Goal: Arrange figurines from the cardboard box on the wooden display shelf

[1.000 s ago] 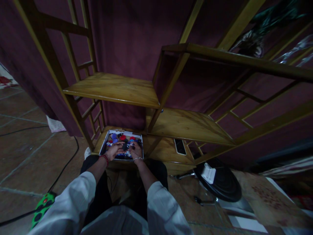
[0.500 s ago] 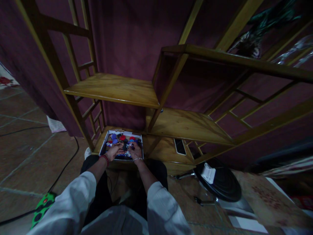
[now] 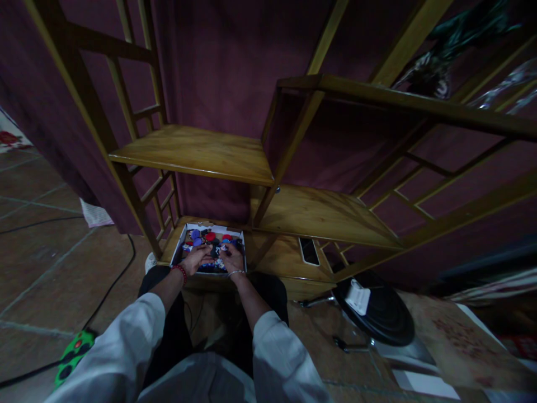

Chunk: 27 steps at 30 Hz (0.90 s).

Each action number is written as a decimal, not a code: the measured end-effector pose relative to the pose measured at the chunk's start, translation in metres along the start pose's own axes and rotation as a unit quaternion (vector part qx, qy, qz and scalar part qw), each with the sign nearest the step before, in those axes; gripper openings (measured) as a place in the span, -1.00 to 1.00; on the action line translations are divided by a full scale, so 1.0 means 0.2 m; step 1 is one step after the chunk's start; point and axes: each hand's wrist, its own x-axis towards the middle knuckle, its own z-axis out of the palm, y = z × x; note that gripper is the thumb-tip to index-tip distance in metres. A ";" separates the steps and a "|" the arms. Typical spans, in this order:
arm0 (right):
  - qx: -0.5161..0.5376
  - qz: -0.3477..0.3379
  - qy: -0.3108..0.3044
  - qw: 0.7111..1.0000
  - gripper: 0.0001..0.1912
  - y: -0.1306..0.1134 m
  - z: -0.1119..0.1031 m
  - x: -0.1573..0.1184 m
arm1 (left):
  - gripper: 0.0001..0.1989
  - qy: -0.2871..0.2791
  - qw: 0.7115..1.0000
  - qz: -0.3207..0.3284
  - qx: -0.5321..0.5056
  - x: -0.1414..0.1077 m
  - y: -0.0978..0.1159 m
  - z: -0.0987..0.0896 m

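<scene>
Fingers of our left hand (image 3: pixel 196 259) and right hand (image 3: pixel 232 259) are partly curled at a small dark item (image 3: pixel 215 251); we cannot determine grip. It lies between them, over the white-rimmed box (image 3: pixel 244 258) on the low wooden shelf (image 3: pixel 274 256).

Showed yellow-brown grain on the flat wooden shelf (image 3: pixel 193 151), maroon on the hanging cloth curtain (image 3: pixel 222 84), white on the shallow rectangular box (image 3: pixel 225 229) and red on the beaded bracelet (image 3: pixel 180 272). Had pale lines across brown floor tiles (image 3: pixel 37 246).
</scene>
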 end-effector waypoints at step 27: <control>-0.030 0.010 0.005 0.999 -0.75 -0.04 -0.03 0.01 | -0.88 0.004 1.000 0.000 -0.016 0.01 0.04 0.04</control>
